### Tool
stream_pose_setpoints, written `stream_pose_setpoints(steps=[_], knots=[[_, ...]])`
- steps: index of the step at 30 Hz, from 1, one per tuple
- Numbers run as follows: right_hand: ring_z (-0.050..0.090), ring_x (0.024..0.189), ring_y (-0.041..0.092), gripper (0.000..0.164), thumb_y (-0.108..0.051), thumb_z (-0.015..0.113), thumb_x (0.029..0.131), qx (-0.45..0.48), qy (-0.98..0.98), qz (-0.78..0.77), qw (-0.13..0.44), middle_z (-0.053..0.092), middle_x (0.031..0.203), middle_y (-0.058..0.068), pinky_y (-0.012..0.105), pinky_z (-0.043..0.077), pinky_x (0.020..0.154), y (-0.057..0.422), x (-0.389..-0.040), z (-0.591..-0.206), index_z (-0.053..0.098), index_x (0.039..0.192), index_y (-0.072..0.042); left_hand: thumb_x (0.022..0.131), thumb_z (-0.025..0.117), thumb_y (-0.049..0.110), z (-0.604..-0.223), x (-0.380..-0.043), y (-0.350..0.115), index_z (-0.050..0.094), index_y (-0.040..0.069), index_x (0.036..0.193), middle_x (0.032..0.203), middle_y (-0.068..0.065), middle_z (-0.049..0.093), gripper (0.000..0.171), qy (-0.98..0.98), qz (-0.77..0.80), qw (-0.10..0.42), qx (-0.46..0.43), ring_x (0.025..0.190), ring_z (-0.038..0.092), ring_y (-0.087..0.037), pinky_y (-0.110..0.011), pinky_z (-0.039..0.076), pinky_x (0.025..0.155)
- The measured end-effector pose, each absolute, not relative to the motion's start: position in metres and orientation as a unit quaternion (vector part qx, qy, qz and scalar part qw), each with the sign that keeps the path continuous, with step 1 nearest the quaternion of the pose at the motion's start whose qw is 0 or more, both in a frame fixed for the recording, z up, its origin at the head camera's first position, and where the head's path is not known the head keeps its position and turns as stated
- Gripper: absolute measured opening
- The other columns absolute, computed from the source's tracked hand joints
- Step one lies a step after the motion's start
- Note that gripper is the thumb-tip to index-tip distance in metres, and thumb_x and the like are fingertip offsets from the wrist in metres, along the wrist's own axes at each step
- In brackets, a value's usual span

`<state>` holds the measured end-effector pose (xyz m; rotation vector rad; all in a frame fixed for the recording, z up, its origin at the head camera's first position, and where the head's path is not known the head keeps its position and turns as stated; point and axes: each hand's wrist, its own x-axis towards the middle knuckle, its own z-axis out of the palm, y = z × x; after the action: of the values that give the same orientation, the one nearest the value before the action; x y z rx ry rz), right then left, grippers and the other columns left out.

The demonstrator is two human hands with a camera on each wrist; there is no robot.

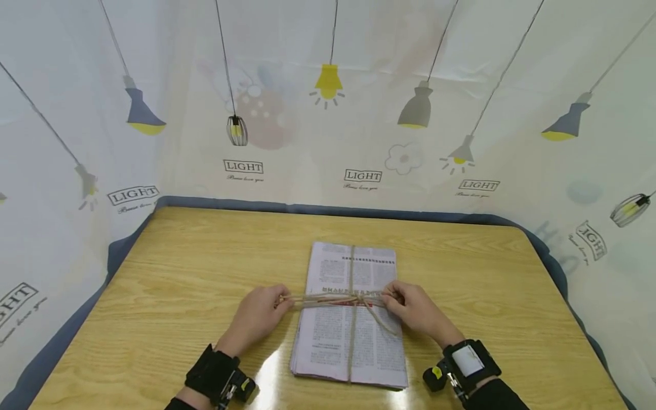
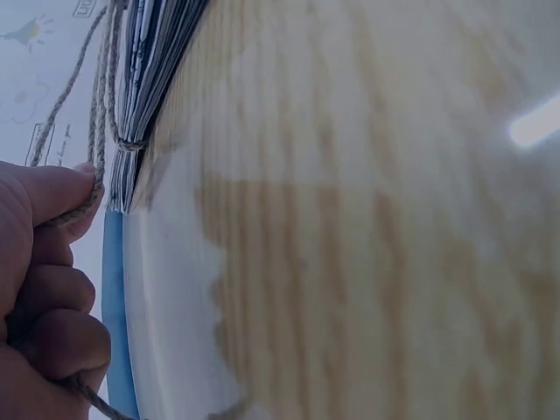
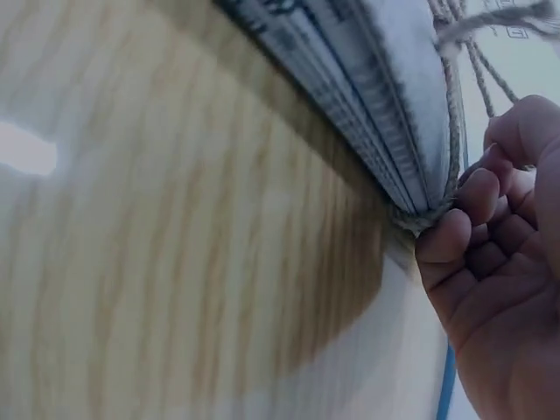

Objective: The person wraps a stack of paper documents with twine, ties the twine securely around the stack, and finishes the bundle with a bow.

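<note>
A stack of folded newspapers [image 1: 328, 347] lies on the table, with twine [image 1: 352, 341] crossing it lengthwise and widthwise. The strands meet near the middle of the top sheet, where a loose twine end trails to the lower right. Off the stack's left edge, my left hand [image 1: 258, 313] pinches strands of twine, drawn out sideways. In the left wrist view, twine [image 2: 98, 122] passes between thumb and forefinger, and an end emerges below the curled fingers. My right hand [image 1: 417, 307] pinches twine at the right edge; its fingertips [image 3: 446, 234] sit right beside the paper's side in the right wrist view.
The wooden table [image 1: 205, 245] extends around the stack on all sides. Behind it hangs a pale curtain [image 1: 307, 131] printed with lamps, its blue border along the table's back and side edges. Each wrist wears a black strap with a small camera [image 1: 434, 377].
</note>
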<state>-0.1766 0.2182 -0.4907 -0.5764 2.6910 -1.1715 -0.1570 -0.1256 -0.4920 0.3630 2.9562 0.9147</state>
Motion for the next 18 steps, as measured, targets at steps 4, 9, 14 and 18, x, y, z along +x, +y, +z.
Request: stream_pose_setpoints(steps=[4,9,14,18], knots=[[0.047,0.063,0.010,0.011,-0.020,0.057,0.097,-0.196,0.901,-0.380,0.077,0.048,0.070,-0.004,0.024,0.038,0.055,0.219,-0.177,-0.493,0.056,0.086,-0.017,0.090,0.065,0.028,-0.491,-0.156,-0.128,0.064,0.021,0.083,0.056,0.009,0.045,0.010,0.947,0.297,0.015,0.118,0.050,0.039,-0.009,-0.028,0.032,0.047],[0.048,0.067,0.013,0.009,-0.020,0.057,0.097,-0.181,0.897,-0.398,0.071,0.051,0.075,-0.002,0.025,0.039,0.058,0.214,-0.179,-0.491,0.056,0.089,-0.016,0.089,0.066,0.029,-0.494,-0.158,-0.130,0.064,0.024,0.082,0.063,0.009,0.052,0.009,0.943,0.314,0.017,0.111,0.054,0.042,-0.010,-0.029,0.035,0.051],[0.050,0.071,0.016,0.007,-0.021,0.062,0.094,-0.163,0.870,-0.459,0.081,0.059,0.084,0.002,0.025,0.042,0.061,0.209,-0.180,-0.486,0.062,0.096,-0.015,0.090,0.065,0.031,-0.497,-0.160,-0.129,0.065,0.026,0.084,0.068,0.011,0.055,0.008,0.934,0.338,0.025,0.115,0.059,0.046,-0.009,-0.030,0.038,0.057],[0.050,0.074,0.019,0.013,-0.023,0.064,0.092,-0.150,0.835,-0.521,0.098,0.061,0.091,0.009,0.025,0.043,0.062,0.207,-0.178,-0.482,0.065,0.098,-0.011,0.091,0.065,0.032,-0.496,-0.160,-0.128,0.065,0.027,0.087,0.070,0.012,0.056,0.007,0.933,0.338,0.032,0.120,0.061,0.046,-0.008,-0.031,0.039,0.060]])
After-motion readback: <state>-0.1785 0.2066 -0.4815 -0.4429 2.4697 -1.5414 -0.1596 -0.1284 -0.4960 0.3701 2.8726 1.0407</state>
